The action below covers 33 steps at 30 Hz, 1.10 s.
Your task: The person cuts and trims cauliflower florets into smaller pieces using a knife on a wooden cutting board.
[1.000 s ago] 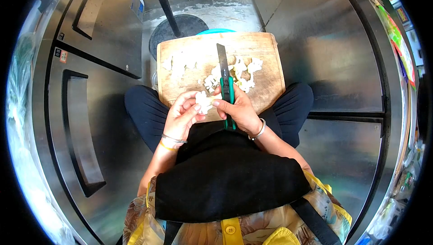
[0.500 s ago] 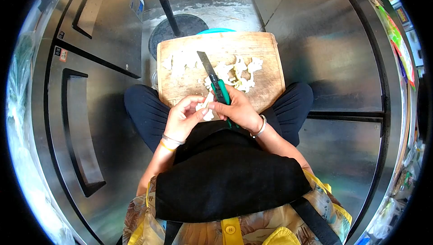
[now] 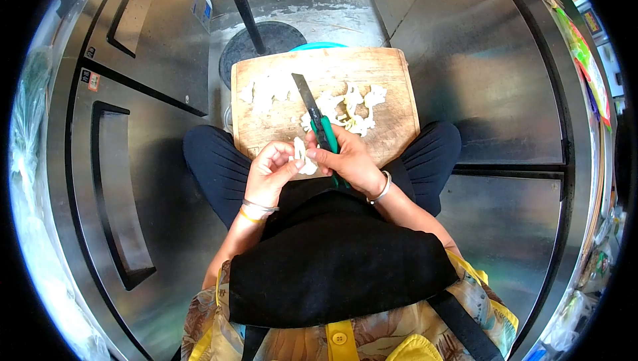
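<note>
Head view: step in hand looks like pulling a floret [image 3: 308, 167] apart by hand, over the near edge of the board [image 3: 392, 75]. Left hand [image 3: 271, 167] pinches it between thumb and fingers; right hand [image 3: 347, 162] grips the knife [image 3: 308, 95] by its green handle, thumb at the floret. One piece or two, hard to tell. Next move seems to call for a firm left pinch, blade kept pointing away. Board: wood, between the knees, white pieces [image 3: 359, 112] scattered. Room: steel doors [image 3: 478, 62] both sides, black round base [image 3: 286, 39] with pole behind.
</note>
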### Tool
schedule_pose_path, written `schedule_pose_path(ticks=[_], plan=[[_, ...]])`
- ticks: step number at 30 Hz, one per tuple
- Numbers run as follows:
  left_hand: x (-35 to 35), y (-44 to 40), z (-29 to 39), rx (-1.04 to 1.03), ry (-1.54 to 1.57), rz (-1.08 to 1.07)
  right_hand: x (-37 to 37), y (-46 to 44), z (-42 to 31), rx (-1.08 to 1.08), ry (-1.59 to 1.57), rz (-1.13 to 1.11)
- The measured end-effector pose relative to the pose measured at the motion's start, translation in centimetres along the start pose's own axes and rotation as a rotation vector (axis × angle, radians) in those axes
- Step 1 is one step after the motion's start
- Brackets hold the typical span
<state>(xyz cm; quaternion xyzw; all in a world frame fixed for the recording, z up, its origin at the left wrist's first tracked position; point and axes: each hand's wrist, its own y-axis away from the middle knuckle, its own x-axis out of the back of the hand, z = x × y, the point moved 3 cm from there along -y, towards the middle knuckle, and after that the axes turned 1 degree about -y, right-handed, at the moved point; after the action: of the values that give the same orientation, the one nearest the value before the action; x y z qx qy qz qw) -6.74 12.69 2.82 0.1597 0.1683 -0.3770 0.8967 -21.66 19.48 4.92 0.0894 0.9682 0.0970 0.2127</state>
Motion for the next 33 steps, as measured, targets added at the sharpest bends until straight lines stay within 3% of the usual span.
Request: schedule_pose_path(ticks=[19,33], plan=[[0.3,-0.2,-0.7,0.176,0.0,0.068,0.2,-0.2,-0.6,0.082,0.33,0.059],[1.7,-1.0,-1.1,-0.052,-0.235,0.023,0.0,-0.8,-1.2,0.293,0.71,0.001]])
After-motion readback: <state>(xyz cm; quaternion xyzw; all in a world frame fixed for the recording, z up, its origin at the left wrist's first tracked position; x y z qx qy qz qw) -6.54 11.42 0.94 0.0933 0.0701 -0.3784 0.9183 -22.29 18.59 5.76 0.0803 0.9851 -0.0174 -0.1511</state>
